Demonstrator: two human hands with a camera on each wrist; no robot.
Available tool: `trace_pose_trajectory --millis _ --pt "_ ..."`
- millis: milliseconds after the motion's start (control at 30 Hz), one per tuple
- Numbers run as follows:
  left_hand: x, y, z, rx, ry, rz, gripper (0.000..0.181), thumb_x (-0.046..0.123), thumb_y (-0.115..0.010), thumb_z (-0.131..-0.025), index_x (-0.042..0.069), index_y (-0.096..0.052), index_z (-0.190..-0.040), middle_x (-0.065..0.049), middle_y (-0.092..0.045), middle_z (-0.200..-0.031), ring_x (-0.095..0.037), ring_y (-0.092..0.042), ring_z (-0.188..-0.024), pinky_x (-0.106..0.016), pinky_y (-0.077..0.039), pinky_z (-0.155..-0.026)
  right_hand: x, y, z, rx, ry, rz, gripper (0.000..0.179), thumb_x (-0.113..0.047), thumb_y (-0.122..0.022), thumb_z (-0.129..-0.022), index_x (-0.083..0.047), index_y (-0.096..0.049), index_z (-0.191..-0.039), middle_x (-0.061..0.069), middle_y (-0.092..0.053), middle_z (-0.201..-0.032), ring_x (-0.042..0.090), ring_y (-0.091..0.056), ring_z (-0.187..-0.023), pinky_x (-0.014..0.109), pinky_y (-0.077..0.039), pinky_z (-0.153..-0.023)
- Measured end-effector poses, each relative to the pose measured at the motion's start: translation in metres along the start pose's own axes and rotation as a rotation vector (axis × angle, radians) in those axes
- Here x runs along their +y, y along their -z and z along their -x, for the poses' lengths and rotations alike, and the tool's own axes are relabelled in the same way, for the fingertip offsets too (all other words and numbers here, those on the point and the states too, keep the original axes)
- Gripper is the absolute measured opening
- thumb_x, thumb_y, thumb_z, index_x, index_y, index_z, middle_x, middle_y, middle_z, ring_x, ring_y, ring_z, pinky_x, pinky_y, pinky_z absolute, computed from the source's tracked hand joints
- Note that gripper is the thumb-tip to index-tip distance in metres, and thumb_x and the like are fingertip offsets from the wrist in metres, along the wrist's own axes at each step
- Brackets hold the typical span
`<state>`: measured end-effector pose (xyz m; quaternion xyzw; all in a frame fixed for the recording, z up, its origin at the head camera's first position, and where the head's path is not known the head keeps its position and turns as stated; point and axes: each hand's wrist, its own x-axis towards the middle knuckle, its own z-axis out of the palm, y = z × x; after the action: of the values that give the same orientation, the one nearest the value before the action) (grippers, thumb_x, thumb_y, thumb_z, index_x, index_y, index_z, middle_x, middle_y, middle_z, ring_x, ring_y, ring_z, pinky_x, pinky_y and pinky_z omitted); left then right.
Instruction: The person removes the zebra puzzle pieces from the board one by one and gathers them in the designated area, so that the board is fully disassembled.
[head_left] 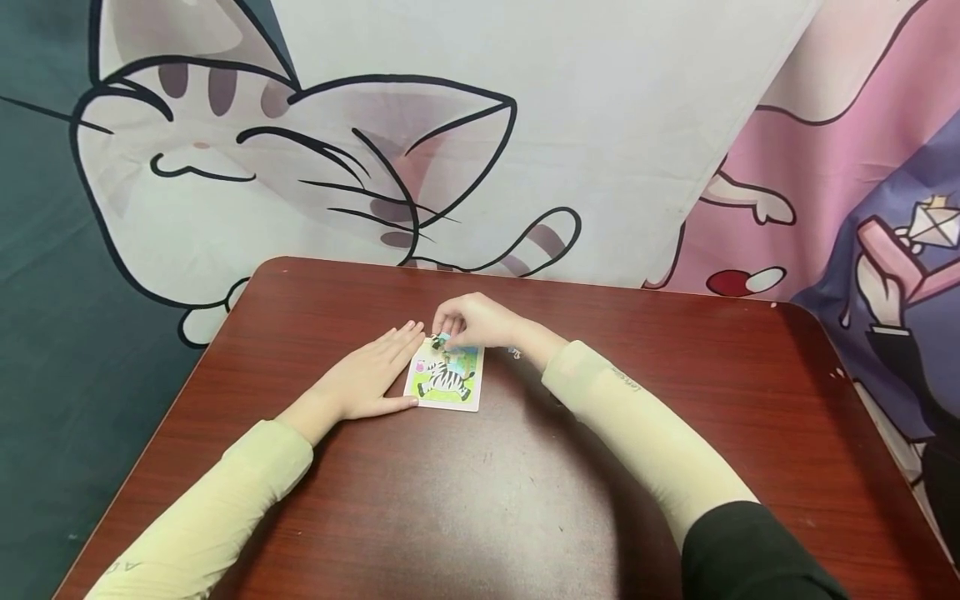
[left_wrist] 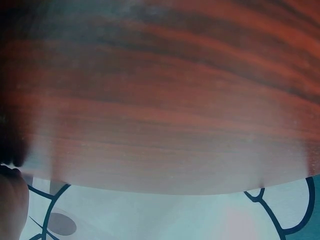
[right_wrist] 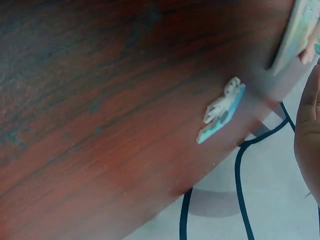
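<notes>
A small zebra picture puzzle (head_left: 444, 385) with a pale border lies on the table. Along its left side my left hand (head_left: 371, 372) rests flat, fingers straight, the thumb at the lower left corner and the fingertips by the upper left one. My right hand (head_left: 480, 321) bends over the puzzle's top edge and pinches a small puzzle piece (head_left: 438, 341) at the upper left; the fingers partly cover it. Another loose puzzle piece (right_wrist: 224, 111), blue and white with knobbed edges, lies on the table below the right wrist. The left wrist view shows mostly tabletop.
The dark red wooden table (head_left: 480, 483) has rounded far corners. Right behind its far edge hangs a cloth (head_left: 600, 125) printed with a cartoon cat, with pink and purple figures at the right.
</notes>
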<state>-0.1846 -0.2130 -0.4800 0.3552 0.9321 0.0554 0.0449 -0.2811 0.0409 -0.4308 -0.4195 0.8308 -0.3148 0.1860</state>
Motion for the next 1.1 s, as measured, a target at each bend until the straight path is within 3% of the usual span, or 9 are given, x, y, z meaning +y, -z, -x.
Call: trace_pose_trajectory --millis 267,433,733,1100 --pt "0.0 0.001 -0.001 0.002 -0.005 -0.005 0.1 0.062 -0.058 -0.1 -0.002 -0.021 -0.168 -0.018 -0.018 -0.178 -0.031 -0.018 -0.167 -0.047 -0.024 -0.136 -0.006 0.02 0.016 0.062 -0.004 -0.005 0.009 -0.008 -0.084 -0.091 -0.009 -0.079 -0.099 0.004 -0.077 -0.09 0.012 -0.069 -0.084 0.022 -0.059 -0.082" --pt "0.0 0.002 0.0 0.013 -0.007 -0.006 0.1 0.062 -0.06 -0.1 -0.003 -0.023 -0.167 -0.019 -0.02 -0.177 -0.032 -0.019 -0.166 -0.047 -0.025 -0.135 -0.004 0.033 0.031 0.099 -0.052 -0.006 0.009 -0.008 -0.085 -0.089 -0.01 -0.08 -0.096 0.002 -0.077 -0.087 0.013 -0.069 -0.083 0.025 -0.059 -0.08" --pt "-0.001 0.0 0.002 0.036 -0.027 -0.027 0.101 0.06 -0.062 -0.098 -0.005 -0.025 -0.166 -0.021 -0.022 -0.176 -0.034 -0.021 -0.166 -0.05 -0.025 -0.135 0.009 0.052 0.062 0.016 -0.149 -0.014 0.009 -0.005 -0.085 -0.087 -0.008 -0.08 -0.094 0.003 -0.078 -0.083 0.009 -0.07 -0.078 0.024 -0.059 -0.078" --pt "0.0 -0.001 0.0 0.039 -0.028 -0.013 0.101 0.061 -0.061 -0.099 -0.004 -0.024 -0.166 -0.02 -0.021 -0.177 -0.033 -0.019 -0.166 -0.049 -0.023 -0.136 0.035 0.064 0.103 -0.003 -0.235 -0.056 0.006 -0.002 -0.084 -0.086 -0.006 -0.08 -0.09 0.002 -0.078 -0.079 0.005 -0.068 -0.073 0.02 -0.055 -0.071"
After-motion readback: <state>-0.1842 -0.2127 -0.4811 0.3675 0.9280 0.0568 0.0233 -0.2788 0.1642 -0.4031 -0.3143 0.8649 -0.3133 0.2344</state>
